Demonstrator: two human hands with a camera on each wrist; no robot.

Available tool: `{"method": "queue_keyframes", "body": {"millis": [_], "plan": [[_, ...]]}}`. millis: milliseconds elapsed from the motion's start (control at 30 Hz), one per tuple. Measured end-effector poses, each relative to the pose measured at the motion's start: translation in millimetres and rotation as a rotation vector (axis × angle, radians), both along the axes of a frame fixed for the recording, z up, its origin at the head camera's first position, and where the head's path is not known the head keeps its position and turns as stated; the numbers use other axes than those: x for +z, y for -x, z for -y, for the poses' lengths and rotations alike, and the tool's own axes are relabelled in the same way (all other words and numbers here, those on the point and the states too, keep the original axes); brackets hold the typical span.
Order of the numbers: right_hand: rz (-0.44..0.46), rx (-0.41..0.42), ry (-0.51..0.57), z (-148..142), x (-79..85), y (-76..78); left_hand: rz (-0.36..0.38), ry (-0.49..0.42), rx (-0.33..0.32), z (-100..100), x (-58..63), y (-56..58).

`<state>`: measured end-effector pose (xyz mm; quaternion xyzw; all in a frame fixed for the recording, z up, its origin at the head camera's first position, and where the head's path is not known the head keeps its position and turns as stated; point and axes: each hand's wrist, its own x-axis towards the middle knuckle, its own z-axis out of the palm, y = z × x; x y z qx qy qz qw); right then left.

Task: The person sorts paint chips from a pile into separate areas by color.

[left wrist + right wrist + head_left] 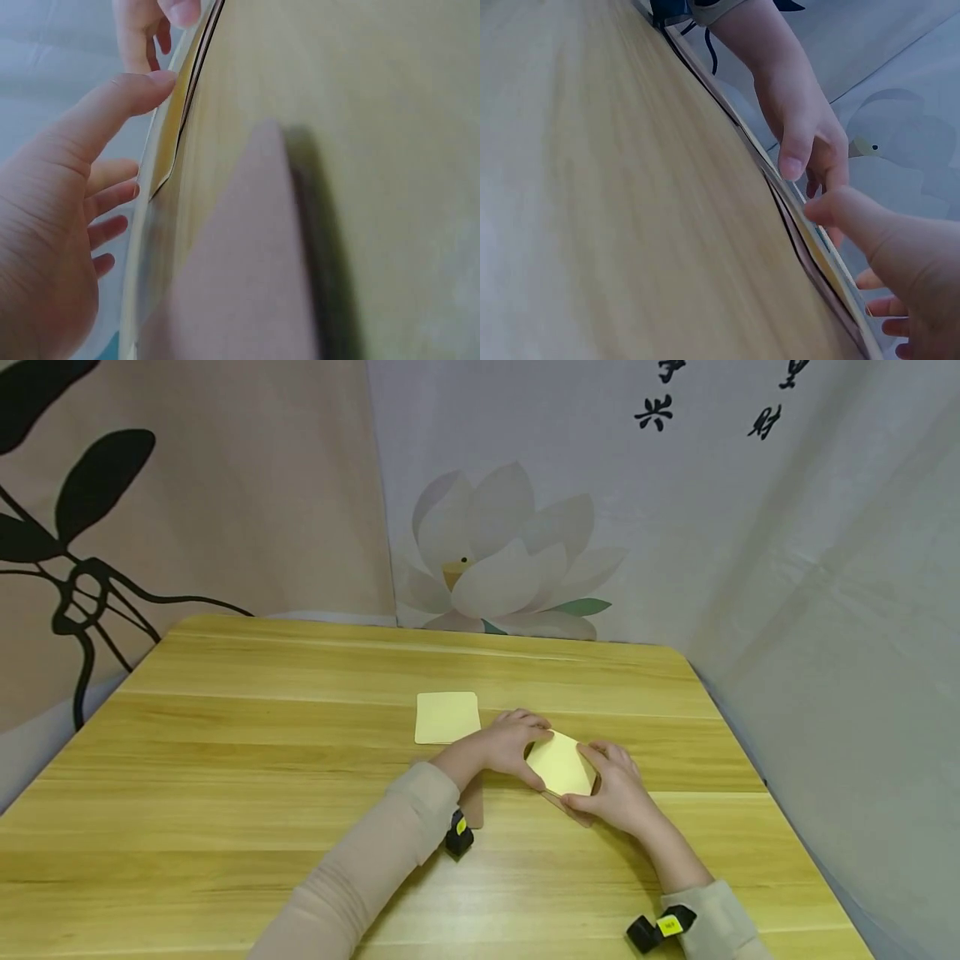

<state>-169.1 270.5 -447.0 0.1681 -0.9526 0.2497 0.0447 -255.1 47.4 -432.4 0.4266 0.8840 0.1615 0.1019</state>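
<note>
A yellow paper square (561, 764) lies at an angle right of the table's middle, with a brown sheet (573, 811) showing under its near edge. My left hand (513, 747) holds the square's left side, thumb at the near corner and fingers at the far one. From the right, my right hand (617, 789) grips the opposite side between thumb and fingers. In the right wrist view the yellow layer (826, 262) bows slightly over the brown one. A second brown piece (472, 803) lies partly hidden beneath my left wrist.
Another yellow square (447, 718) lies flat behind my left forearm. The wooden table (225, 793) reaches back to a printed curtain (510, 427). Black wrist cameras (459, 835) sit at both cuffs.
</note>
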Motion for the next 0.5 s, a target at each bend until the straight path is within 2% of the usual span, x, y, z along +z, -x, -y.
{"method": "queue_keyframes", "body": {"millis": [300,500], "plan": [[0.007,0.019,0.01,4,9.8,3.4,-0.059,-0.03,0.016,9,6.4,-2.3],[0.013,0.05,0.008,12,14.1,10.2,-0.091,-0.048,0.051,21,5.2,-2.3]]}}
